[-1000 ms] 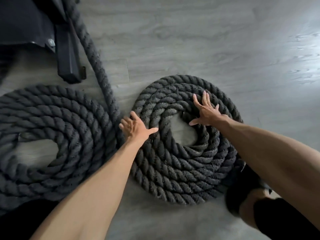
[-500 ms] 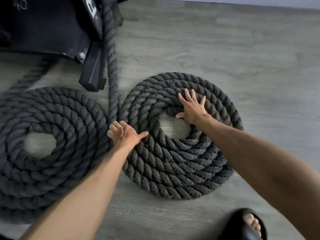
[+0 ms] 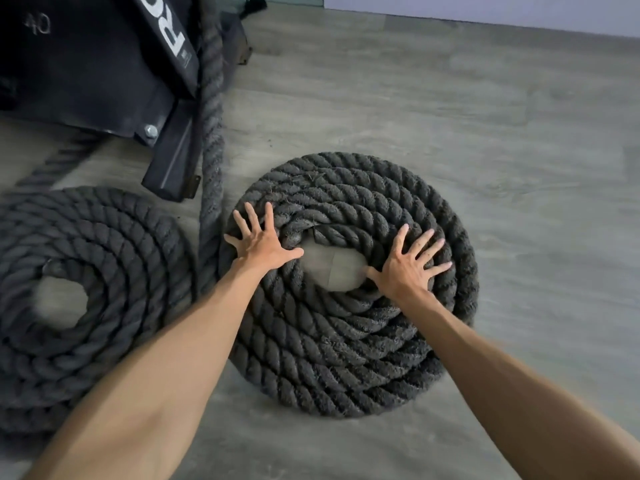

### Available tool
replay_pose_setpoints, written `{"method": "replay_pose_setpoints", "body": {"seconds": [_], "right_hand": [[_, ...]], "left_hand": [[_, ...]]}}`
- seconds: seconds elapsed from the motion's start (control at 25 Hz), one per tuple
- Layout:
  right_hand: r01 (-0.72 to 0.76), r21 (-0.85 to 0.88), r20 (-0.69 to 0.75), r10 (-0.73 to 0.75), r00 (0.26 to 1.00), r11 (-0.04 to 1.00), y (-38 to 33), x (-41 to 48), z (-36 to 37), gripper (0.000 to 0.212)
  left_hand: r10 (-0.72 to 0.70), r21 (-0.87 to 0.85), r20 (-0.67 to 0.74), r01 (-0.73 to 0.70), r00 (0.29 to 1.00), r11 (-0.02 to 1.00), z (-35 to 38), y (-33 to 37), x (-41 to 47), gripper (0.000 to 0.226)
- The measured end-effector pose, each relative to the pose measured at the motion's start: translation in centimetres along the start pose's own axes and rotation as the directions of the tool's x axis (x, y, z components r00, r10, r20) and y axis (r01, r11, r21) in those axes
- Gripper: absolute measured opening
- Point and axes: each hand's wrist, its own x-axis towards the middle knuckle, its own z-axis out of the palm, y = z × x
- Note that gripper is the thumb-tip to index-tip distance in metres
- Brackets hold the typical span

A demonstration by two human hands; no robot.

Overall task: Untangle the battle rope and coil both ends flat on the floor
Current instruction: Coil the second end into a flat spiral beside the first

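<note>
Your battle rope is thick, dark grey and twisted, and its right-hand end lies wound in a flat round coil on the floor, mid-scene, with a small bare patch of floor showing at its centre. Your left hand lies flat on the coil's left inner turns, fingers spread wide, grasping nothing. Your right hand lies flat on the right inner turns, likewise splayed and grasping nothing. A straight run of rope leaves the coil's left edge and goes far, alongside a black equipment frame at far left. A second coil lies flat at left, just beside the first, partly cut off by the picture's edge. To the right and far side of the coil the grey wood-look floor lies open up to the wall.
</note>
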Motion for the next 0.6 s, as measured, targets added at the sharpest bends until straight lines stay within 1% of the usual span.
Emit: {"method": "replay_pose_setpoints", "body": {"seconds": [0.12, 0.28, 0.36, 0.44, 0.52, 0.6], "right_hand": [[0.107, -0.083, 0.045, -0.104, 0.994, 0.991, -0.7, 5.1, -3.5, 0.124], [0.25, -0.186, 0.118, -0.231, 0.966, 0.95, -2.3, 11.4, -8.3, 0.124], [0.307, -0.222, 0.154, -0.278, 0.948, 0.925, -3.7, 14.5, -10.7, 0.124], [0.355, -0.243, 0.185, -0.316, 0.93, 0.903, -5.5, 17.4, -12.7, 0.123], [0.385, -0.265, 0.189, -0.344, 0.92, 0.884, -6.9, 19.6, -14.1, 0.123], [0.395, -0.269, 0.18, -0.357, 0.917, 0.878, -8.3, 21.0, -14.9, 0.123]], "left_hand": [[-0.096, -0.055, 0.059, 0.099, 0.994, 0.994, -2.2, 1.7, 0.8, 0.132], [-0.219, -0.045, 0.072, 0.223, 0.973, 0.974, -3.7, 3.8, 2.5, 0.135], [-0.242, -0.018, 0.046, 0.243, 0.969, 0.97, -5.0, 4.3, 3.4, 0.132], [-0.246, -0.04, 0.049, 0.248, 0.968, 0.968, -6.5, 4.6, 4.8, 0.126], [-0.252, -0.03, 0.092, 0.256, 0.963, 0.966, -7.7, 5.2, 6.5, 0.124], [-0.286, 0.016, 0.147, 0.287, 0.947, 0.958, -8.6, 5.8, 8.4, 0.128]]}}
